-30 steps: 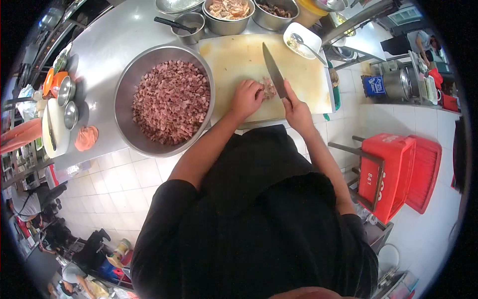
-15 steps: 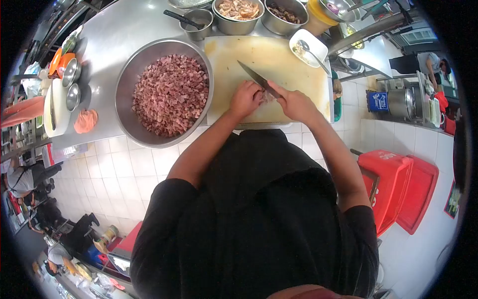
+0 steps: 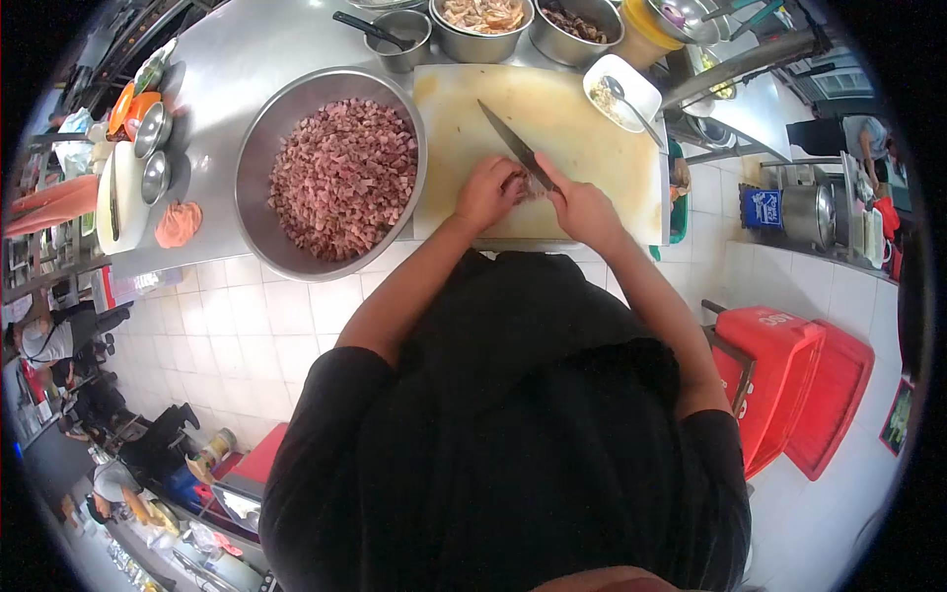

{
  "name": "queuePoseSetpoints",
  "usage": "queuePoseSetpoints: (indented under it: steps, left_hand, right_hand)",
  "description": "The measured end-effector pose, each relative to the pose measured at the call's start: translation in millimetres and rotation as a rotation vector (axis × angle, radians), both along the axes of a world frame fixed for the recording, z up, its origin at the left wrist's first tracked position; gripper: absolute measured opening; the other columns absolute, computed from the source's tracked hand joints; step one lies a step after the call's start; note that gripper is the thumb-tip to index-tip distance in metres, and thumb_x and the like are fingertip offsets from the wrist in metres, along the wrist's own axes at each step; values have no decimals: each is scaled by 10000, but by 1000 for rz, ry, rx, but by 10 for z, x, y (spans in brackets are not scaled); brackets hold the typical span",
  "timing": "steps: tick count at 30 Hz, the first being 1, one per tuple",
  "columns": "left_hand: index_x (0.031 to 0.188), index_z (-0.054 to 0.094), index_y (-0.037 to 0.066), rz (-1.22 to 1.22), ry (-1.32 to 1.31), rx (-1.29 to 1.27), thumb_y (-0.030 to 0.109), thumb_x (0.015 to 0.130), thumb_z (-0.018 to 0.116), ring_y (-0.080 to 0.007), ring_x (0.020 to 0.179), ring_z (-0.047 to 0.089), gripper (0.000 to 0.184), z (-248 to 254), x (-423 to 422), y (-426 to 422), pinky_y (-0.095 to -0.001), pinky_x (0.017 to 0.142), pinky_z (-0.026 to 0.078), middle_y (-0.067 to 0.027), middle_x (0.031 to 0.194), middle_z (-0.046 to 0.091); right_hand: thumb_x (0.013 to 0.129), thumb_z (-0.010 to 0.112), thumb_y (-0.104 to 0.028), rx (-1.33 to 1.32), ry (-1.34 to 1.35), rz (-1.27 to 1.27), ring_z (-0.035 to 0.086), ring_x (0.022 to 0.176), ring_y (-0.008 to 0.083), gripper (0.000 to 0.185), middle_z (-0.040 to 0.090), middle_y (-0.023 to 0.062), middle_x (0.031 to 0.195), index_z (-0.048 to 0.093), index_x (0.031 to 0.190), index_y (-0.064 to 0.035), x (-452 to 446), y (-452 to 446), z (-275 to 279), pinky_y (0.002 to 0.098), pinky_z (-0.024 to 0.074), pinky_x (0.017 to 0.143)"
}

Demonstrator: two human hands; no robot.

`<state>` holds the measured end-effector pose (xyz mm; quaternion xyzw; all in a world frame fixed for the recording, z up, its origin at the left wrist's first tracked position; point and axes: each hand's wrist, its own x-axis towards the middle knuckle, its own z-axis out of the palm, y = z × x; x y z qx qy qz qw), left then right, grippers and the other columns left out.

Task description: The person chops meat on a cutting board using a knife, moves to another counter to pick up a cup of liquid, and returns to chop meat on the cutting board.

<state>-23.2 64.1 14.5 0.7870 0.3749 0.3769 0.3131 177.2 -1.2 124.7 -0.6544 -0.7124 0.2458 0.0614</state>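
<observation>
My right hand (image 3: 586, 211) is closed round the handle of a kitchen knife (image 3: 508, 134), its long blade slanting up and left across the yellowed cutting board (image 3: 444, 118). Fingers curled, my left hand (image 3: 485, 193) presses on meat at the left side of the blade. Only a bit of that meat shows past the fingertips. Small cut bits of meat (image 3: 536, 187) lie by the blade, between my hands. Left of the board stands a large steel bowl (image 3: 249, 158) holding a heap of diced pink meat (image 3: 345, 183).
A white dish (image 3: 646, 91) with a spoon sits on the board's far right corner. Behind are a small pot (image 3: 404, 54), a bowl of shredded food (image 3: 483, 44) and a bowl of dark pieces (image 3: 577, 47). A red bin (image 3: 764, 385) stands at right. Other people work farther off.
The view has shifted slightly. The knife's tip has moved a little farther away from me over the board, while my left hand keeps its curled hold.
</observation>
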Motion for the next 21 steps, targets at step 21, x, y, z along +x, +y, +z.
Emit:
queuePoseSetpoints:
  steps: [21]
  left_hand:
    - [892, 682, 66, -3, 46, 165, 66, 835, 727, -345, 946, 620, 72, 69, 24, 64, -456, 869, 524, -107, 940, 653]
  right_hand:
    - [1017, 583, -193, -139, -17, -112, 684, 785, 511, 722, 697, 304, 841, 292, 1658, -353, -154, -201, 207, 610, 537, 758]
